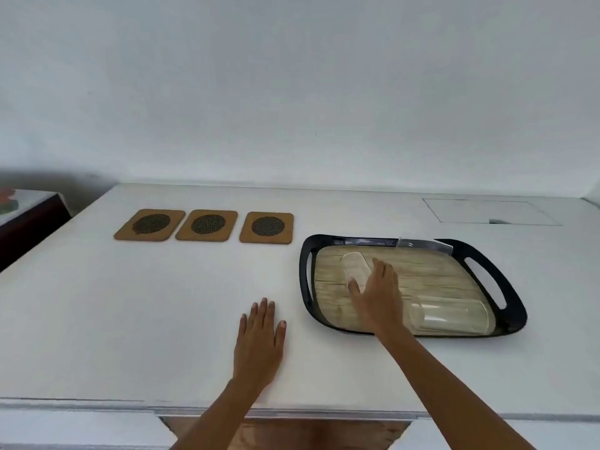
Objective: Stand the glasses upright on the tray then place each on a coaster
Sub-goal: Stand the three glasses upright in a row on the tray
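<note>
A black tray (487,258) with a straw-coloured inlay lies on the right of the white table. Three clear glasses lie on their sides in it: one at the left middle (355,266), one at the front right (451,316), one at the back rim (423,245). My right hand (376,293) is wrapped over the near end of the left-middle glass, thumb on its left side. My left hand (259,339) rests flat on the table, fingers spread, left of the tray. Three cork coasters with dark mesh circles (150,224) (207,225) (267,227) sit in a row at the back left.
A rectangular flush panel (490,212) is set into the table at the back right. A dark piece of furniture with a patterned cloth (22,216) stands beyond the table's left edge. A white wall rises behind the table. The table's front edge runs just below my wrists.
</note>
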